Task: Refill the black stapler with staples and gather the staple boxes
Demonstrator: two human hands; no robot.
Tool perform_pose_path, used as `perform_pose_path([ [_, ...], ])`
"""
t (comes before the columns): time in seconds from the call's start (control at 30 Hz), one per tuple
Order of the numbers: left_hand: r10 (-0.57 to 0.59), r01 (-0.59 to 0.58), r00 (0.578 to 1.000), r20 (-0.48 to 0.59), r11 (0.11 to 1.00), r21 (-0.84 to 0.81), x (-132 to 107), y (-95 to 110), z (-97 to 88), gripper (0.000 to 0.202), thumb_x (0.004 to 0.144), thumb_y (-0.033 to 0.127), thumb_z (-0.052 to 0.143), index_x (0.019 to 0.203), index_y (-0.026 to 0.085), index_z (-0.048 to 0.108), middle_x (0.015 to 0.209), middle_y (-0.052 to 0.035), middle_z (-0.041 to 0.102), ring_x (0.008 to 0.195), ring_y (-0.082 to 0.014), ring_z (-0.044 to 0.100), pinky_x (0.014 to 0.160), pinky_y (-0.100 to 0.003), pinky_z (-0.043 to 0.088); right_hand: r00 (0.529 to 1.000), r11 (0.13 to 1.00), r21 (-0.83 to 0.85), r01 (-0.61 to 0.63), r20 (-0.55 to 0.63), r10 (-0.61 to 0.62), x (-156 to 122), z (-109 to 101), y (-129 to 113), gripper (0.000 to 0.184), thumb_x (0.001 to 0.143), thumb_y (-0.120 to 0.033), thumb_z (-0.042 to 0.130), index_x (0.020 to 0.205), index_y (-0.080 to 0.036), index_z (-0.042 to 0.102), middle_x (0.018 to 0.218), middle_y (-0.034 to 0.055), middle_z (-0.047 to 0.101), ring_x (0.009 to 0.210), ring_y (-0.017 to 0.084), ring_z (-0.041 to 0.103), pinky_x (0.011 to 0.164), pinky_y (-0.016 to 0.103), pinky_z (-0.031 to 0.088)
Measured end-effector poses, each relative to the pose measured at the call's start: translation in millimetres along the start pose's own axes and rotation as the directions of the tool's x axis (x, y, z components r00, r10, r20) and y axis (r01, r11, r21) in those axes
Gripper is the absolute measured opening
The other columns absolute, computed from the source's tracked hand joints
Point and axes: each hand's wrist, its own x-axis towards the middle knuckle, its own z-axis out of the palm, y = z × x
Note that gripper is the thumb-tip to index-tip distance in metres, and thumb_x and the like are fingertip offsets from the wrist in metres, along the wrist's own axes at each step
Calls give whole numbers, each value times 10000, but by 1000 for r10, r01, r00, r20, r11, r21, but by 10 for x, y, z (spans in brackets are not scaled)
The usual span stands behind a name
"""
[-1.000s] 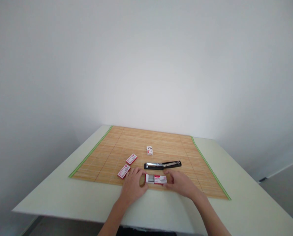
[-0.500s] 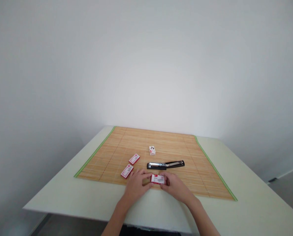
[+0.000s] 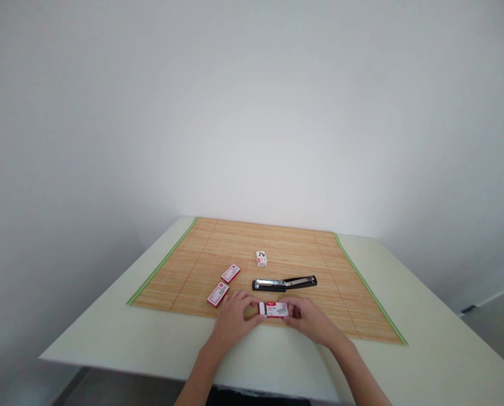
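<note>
Between both hands, low at the front edge of the bamboo mat, is a small red and white staple box [image 3: 276, 309], partly slid apart. Its left end is pinched by my left hand [image 3: 233, 316], thumb below and fingers above. My right hand [image 3: 306, 317] grips the other end the same way. A narrow dark strip shows near the left end, where the sleeve has come off the inner tray. Just beyond the hands lies a black stapler [image 3: 284, 283], swung open with its metal channel exposed.
Left of the stapler lie two more red and white boxes, a nearer one [image 3: 218, 294] close to my left fingers and a farther one [image 3: 230, 273]. A small white box [image 3: 261, 259] stands behind the stapler. The green-edged bamboo mat [image 3: 294, 248] covers much of the white table [image 3: 120, 332], against a wall.
My right hand has moved slightly right, drawing the sleeve of the staple box with it. A dark gap now shows at the box's left end. My left hand is nearly still.
</note>
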Motion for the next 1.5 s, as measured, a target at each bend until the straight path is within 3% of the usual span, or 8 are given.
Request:
perform_pose_path([
  [0.27,-18,18,999,28,999,31,24,-2,16,289,825,484,737,1068,328,738,1046,-21,673,1048,-257,587,938,-378,385,999,999,-39,33,16,-32,22,11,-43,292,807,-204,639,1080,-223,743,778,-1,673,682,160,559,628,238,382],
  [0.53,10,-13,1000,26,996,85,22,64,-14,245,801,420,750,1010,303,702,1043,-6,664,1041,-243,578,923,-360,374,995,995,95,19,99,-28,28,-66,-20,208,818,-251,644,1001,-214,735,715,-21,593,648,140,500,605,231,356],
  [0.7,50,-61,995,91,990,124,66,123,-84,241,805,409,735,1002,280,684,1050,-15,664,1049,-252,580,913,-356,385,990,985,173,19,136,-43,26,-94,-49,160,809,-243,631,936,-212,724,683,-42,528,638,125,452,595,227,325],
  [0.93,85,-118,980,181,976,183,133,150,-163,231,808,425,720,963,263,662,1043,-40,673,1039,-276,614,861,-351,425,986,970,242,12,158,-52,34,-97,0,205,814,-268,642,987,-208,736,683,-42,495,626,119,418,581,229,301],
  [1.13,79,-138,968,240,961,239,202,201,-187,224,827,429,702,972,262,671,1030,-57,698,993,-282,661,848,-365,466,986,981,194,26,158,-58,51,-94,26,175,809,-247,638,953,-208,730,672,-48,498,612,115,428,577,228,303],
  [1.37,60,-106,962,267,981,161,237,222,-220,157,803,374,727,898,252,701,989,-52,702,909,-265,677,789,-341,495,988,989,133,65,132,-83,53,-84,-17,161,812,-224,628,944,-214,718,664,-51,513,615,120,456,568,224,309],
  [1.5,58,-63,983,172,998,26,141,182,-169,287,815,331,721,1097,275,704,1183,-50,675,1032,-251,657,922,-354,489,987,990,138,40,148,-61,51,-80,-6,156,826,-233,620,945,-210,717,665,-51,514,613,116,460,575,223,313],
])
